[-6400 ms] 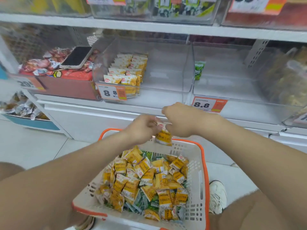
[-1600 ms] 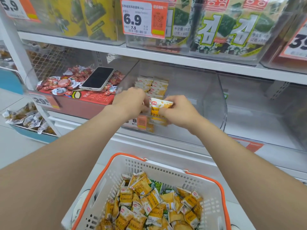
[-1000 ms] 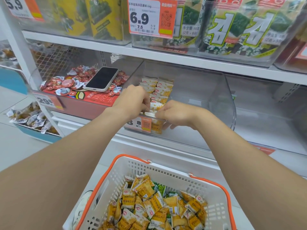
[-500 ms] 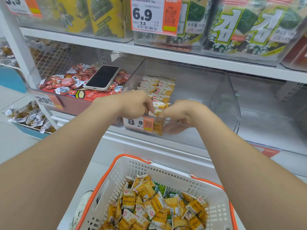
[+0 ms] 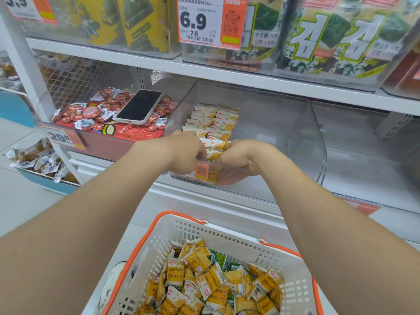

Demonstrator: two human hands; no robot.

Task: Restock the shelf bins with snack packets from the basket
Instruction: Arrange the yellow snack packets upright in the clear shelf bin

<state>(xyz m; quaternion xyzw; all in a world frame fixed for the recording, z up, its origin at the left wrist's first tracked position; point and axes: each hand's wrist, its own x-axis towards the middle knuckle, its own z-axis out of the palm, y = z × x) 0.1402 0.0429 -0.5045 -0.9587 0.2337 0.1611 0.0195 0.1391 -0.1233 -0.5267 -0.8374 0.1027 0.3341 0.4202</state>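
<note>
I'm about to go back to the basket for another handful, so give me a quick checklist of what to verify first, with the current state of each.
1. Packet seated in the row: cannot tell. Both the left hand and the right hand cover the front packet.
2. Grip released: cannot tell; fingers hide it.
3. Room left in the clear bin: ok. Its right part is bare.
4. Existing yellow packet rows tidy: ok, two neat overlapping rows.
5. Basket stocked: ok, many yellow packets remain, plus a few green packets.
6. Phone clear of the path: ok, it lies on the neighbouring red snacks.
</note>
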